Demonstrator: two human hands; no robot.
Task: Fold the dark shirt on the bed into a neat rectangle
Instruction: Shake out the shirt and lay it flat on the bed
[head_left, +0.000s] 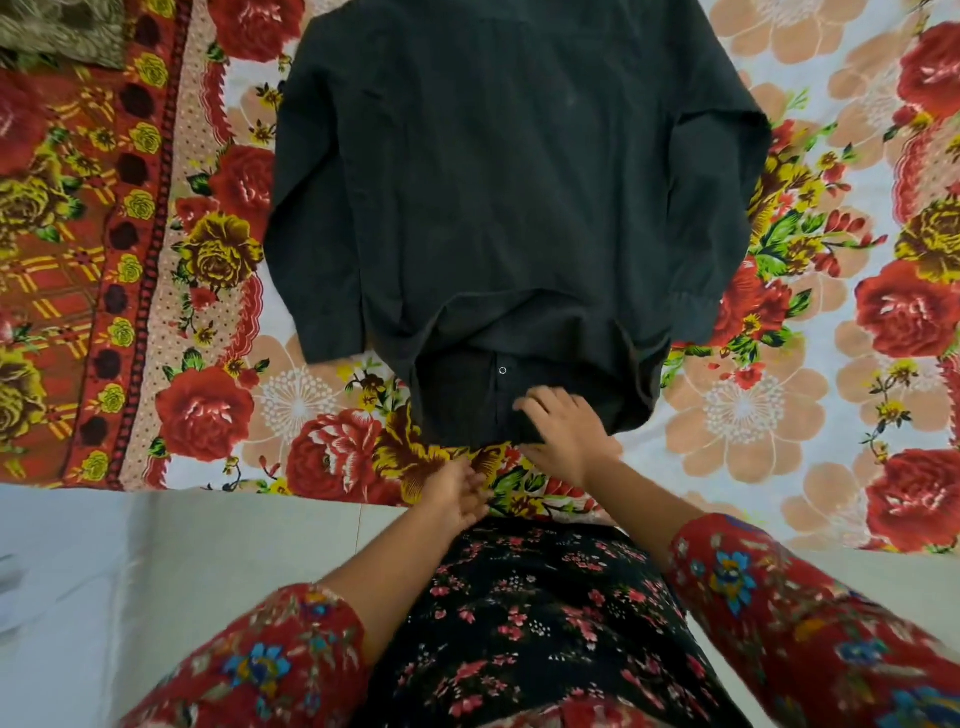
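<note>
The dark shirt (509, 197) lies spread on the flowered bedsheet, its hem end toward me. Both long sleeves hang down along its sides, the left sleeve (317, 270) and the right sleeve (711, 249). At the near edge the back layer is turned up, showing the button placket and one small button (502, 370). My right hand (563, 434) rests on that near edge, fingers bent on the cloth and thumb under the hem. My left hand (457, 493) hovers just below the shirt over the sheet, fingers relaxed, holding nothing.
The floral bedsheet (810, 364) covers the bed, with a patterned border strip (130, 260) at the left. A brownish cloth (57, 31) lies at the top left corner. The bed's near edge meets a pale floor (156, 571). My flowered clothing fills the lower middle.
</note>
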